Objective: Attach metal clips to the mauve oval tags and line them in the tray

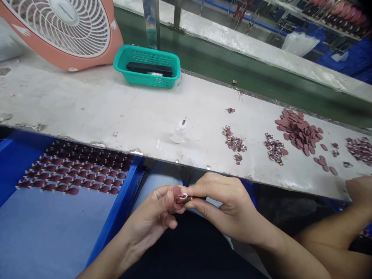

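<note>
Between my hands, over my lap, are a maroon oval disc (176, 197) and a small brown-and-white figure piece (183, 198) that touches its face. My left hand (155, 211) pinches the disc between thumb and fingers. Thumb and forefinger of my right hand (225, 199) are closed on the figure piece from the right. Part of both pieces is hidden by the fingertips. Beyond the hands, a small clear bottle with a needle tip (179, 132) stands upright on the white bench (139, 112).
Maroon discs (300, 131) and small figure pieces (234, 142) lie in piles on the right. Rows of joined pieces (78, 170) fill part of a blue tray (116, 217) at left. A green basket (147, 80) and pink fan (112, 44) stand behind. Another person's arm (334, 228) is at right.
</note>
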Motion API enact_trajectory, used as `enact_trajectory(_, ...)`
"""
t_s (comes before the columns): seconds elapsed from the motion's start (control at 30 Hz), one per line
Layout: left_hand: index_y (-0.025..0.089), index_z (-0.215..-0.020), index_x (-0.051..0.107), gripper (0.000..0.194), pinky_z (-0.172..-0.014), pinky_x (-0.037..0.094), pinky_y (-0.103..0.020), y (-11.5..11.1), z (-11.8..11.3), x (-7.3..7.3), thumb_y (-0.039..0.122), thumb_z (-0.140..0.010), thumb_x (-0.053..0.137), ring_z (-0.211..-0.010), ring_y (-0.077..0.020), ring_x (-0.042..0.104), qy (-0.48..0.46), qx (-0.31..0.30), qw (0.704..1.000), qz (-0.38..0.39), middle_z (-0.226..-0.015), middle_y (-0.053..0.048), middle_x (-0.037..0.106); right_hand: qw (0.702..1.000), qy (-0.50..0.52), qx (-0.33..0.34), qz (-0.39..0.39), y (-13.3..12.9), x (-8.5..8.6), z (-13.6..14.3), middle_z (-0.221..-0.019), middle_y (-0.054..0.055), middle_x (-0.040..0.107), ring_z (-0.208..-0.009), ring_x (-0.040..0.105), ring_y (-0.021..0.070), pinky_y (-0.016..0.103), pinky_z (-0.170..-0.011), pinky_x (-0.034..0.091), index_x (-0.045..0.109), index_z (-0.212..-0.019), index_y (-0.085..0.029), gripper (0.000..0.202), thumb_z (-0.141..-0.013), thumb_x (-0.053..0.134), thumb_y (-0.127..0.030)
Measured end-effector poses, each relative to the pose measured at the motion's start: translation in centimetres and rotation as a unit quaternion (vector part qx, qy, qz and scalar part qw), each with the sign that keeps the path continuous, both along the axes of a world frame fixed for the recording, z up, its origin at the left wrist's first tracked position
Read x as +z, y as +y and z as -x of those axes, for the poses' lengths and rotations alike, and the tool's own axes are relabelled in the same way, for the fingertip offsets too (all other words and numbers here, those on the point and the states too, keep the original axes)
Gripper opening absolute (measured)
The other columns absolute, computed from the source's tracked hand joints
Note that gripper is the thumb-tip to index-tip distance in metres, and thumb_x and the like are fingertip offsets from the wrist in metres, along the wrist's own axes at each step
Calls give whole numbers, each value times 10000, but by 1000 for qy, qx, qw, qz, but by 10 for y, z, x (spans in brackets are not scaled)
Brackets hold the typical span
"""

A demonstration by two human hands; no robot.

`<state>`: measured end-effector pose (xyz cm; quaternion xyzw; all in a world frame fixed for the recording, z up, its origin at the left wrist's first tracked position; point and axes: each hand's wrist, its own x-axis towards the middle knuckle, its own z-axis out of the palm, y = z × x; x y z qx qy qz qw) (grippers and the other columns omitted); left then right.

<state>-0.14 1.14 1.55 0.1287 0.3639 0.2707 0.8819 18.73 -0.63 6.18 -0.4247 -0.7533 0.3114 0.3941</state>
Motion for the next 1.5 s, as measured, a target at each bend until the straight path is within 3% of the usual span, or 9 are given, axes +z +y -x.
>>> enact_trajectory(0.27,176,-733,782,399,-428,438,-110,-4,0,0,490,-543,939,-548,-67,516,17,4,1000,2,-621,12,606,999,-44,31,-7,-1,9,0,-895,53,747,-779,670,138,255,-704,554,693,-1056,-167,149,-927,654,-103)
enact_trajectory(0.47,179,-734,770,399,-463,435,-129,-6,-1,3,486,-546,940,-582,-84,549,7,0,1000,-6,-669,-5,644,998,-34,58,-3,-1,12,-2,-899,39,752,-794,666,130,238,-737,568,683,-1097,-176,225,-906,660,-59)
enact_trajectory(0.67,159,-647,744,408,-467,417,-125,-6,-4,5,493,-526,944,-562,-73,516,-22,3,1000,1,-608,10,596,998,-14,57,11,3,15,-1,-876,56,741,-768,669,127,237,-705,561,699,-1113,-149,243,-894,673,-48)
enact_trajectory(0.93,168,-682,760,375,-484,423,-116,-7,0,3,474,-558,937,-565,-65,529,-41,5,999,7,-610,16,606,998,-25,65,4,1,16,1,-885,56,736,-766,670,131,243,-690,564,689,-1141,-152,265,-894,678,-56)
enact_trajectory(1.17,174,-699,765,412,-470,407,-120,-6,4,4,455,-477,969,-545,-70,539,-33,-10,999,40,-596,12,623,997,-45,69,4,-3,18,3,-878,54,726,-754,667,127,237,-679,576,674,-1152,-137,263,-903,654,-53)
enact_trajectory(1.5,156,-759,771,394,-513,423,-114,-8,7,-3,459,-570,937,-578,-62,531,-48,-3,998,37,-647,7,607,998,-43,56,-2,0,9,10,-863,64,730,-745,678,143,252,-652,576,680,-1105,-147,232,-896,646,-53)
